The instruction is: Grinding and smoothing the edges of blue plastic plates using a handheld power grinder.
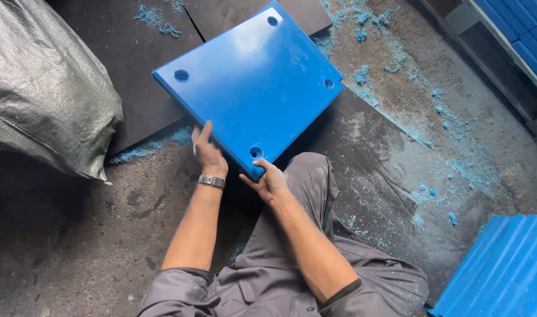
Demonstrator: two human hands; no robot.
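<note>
A thick square blue plastic plate (253, 82) with a round hole near each corner is held tilted above the floor. My left hand (208, 151), with a metal watch on its wrist, grips the plate's near-left edge. My right hand (268, 181) holds the near corner, thumb on top beside the corner hole. My grey-trousered knee (306, 176) is just under that corner.
A large grey woven sack (42, 82) lies at the left. Dark flat boards (139, 47) lie under the plate. Blue shavings (374, 35) litter the dirty floor. Stacked blue slabs (506, 273) stand at the lower right, and a rack (515, 35) with more blue pieces at the upper right.
</note>
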